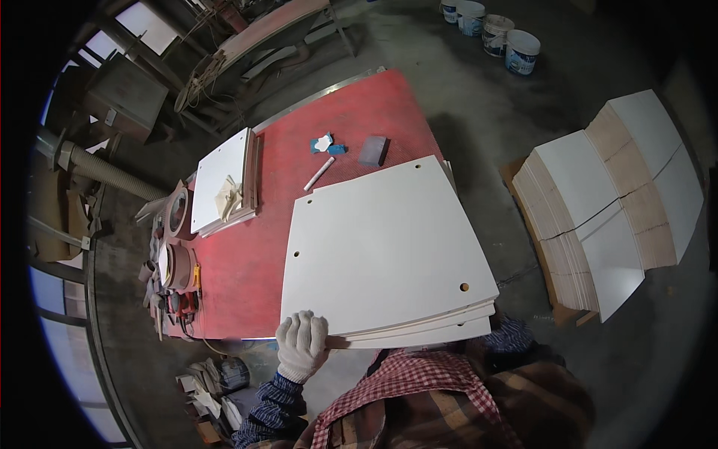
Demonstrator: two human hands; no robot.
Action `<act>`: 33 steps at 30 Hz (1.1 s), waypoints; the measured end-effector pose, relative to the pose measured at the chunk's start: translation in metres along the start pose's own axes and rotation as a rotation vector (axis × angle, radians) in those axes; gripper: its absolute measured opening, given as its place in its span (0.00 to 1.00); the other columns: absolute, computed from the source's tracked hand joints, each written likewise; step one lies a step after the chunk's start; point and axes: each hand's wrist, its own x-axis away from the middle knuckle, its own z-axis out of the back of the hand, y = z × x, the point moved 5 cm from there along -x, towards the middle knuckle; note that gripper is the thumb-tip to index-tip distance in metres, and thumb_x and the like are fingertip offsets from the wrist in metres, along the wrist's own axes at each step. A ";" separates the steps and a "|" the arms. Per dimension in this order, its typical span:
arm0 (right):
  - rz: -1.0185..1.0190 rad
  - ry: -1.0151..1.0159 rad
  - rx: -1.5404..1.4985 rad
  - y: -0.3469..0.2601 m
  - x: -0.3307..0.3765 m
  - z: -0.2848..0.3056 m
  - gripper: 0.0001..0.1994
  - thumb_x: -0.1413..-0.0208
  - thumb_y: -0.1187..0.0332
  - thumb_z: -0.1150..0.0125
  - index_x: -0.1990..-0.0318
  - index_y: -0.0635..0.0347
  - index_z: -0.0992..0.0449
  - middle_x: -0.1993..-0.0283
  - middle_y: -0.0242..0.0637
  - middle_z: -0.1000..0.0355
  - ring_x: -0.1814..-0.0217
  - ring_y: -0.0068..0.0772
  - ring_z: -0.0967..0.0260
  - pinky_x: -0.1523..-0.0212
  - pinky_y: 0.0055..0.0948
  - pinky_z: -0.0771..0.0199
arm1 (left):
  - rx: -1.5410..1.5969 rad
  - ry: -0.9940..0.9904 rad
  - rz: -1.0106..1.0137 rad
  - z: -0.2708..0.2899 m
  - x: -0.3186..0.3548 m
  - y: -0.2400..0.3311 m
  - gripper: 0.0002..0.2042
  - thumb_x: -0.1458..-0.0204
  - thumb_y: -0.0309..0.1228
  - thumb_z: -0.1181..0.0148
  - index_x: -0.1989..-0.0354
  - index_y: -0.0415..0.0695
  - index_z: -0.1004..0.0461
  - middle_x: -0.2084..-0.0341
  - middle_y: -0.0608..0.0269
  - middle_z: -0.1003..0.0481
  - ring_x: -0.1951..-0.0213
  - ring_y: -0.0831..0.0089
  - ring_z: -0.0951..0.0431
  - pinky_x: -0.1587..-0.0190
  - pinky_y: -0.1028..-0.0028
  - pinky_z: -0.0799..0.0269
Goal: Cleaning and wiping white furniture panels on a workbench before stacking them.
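Observation:
My left hand (302, 346), in a whitish knit glove, is closed over the near left corner of a small stack of white panels (381, 247). The top panel has several small round holes near its edges, and the sheets below it fan out slightly at the near edge. My right hand is hidden; only its patterned sleeve (512, 335) shows beside the near right corner. Beyond the panels lie a grey sanding block (372, 151), a white marker-like stick (319, 173) and a torn blue-and-white scrap (323, 144).
The panels rest over a red-topped table (239, 280). On its left are another white panel stack (217, 176) with a crumpled cloth (228, 198), sanding-disc rolls (176, 266) and a red power tool (179, 303). Large panel stacks (591, 179) stand right; buckets (522, 52) stand behind.

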 end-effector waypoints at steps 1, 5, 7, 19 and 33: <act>-0.011 0.001 -0.011 -0.003 0.008 -0.007 0.40 0.34 0.34 0.52 0.33 0.65 0.31 0.38 0.43 0.25 0.36 0.38 0.28 0.37 0.33 0.27 | 0.008 0.008 0.006 -0.004 0.004 0.005 0.19 0.49 0.34 0.34 0.50 0.41 0.27 0.54 0.50 0.23 0.51 0.56 0.22 0.46 0.56 0.32; 0.029 0.643 1.118 -0.018 0.075 -0.087 0.38 0.30 0.38 0.54 0.36 0.71 0.30 0.44 0.47 0.24 0.49 0.33 0.24 0.51 0.29 0.20 | 0.018 0.144 0.059 -0.031 0.031 0.022 0.16 0.49 0.27 0.36 0.52 0.41 0.28 0.55 0.50 0.24 0.52 0.56 0.22 0.48 0.58 0.31; -0.179 0.772 1.276 -0.033 0.093 -0.058 0.35 0.28 0.42 0.53 0.36 0.71 0.31 0.40 0.45 0.25 0.49 0.35 0.24 0.52 0.30 0.21 | 0.029 0.159 0.079 -0.038 0.033 0.031 0.15 0.49 0.25 0.37 0.52 0.42 0.28 0.55 0.50 0.24 0.53 0.56 0.22 0.49 0.59 0.30; 0.278 0.495 1.518 -0.109 0.005 -0.130 0.19 0.29 0.60 0.48 0.51 0.71 0.22 0.65 0.38 0.23 0.68 0.22 0.25 0.67 0.19 0.27 | 0.512 0.092 0.319 -0.047 0.041 0.025 0.31 0.52 0.47 0.28 0.45 0.41 0.29 0.52 0.51 0.26 0.50 0.52 0.25 0.48 0.55 0.30; -0.215 -0.141 3.153 -0.043 -0.274 -0.214 0.30 0.31 0.45 0.61 0.41 0.57 0.21 0.38 0.51 0.25 0.38 0.57 0.27 0.38 0.47 0.30 | 0.677 -0.118 0.570 -0.139 -0.135 -0.179 0.32 0.38 0.58 0.46 0.37 0.44 0.29 0.39 0.47 0.28 0.35 0.47 0.32 0.33 0.57 0.36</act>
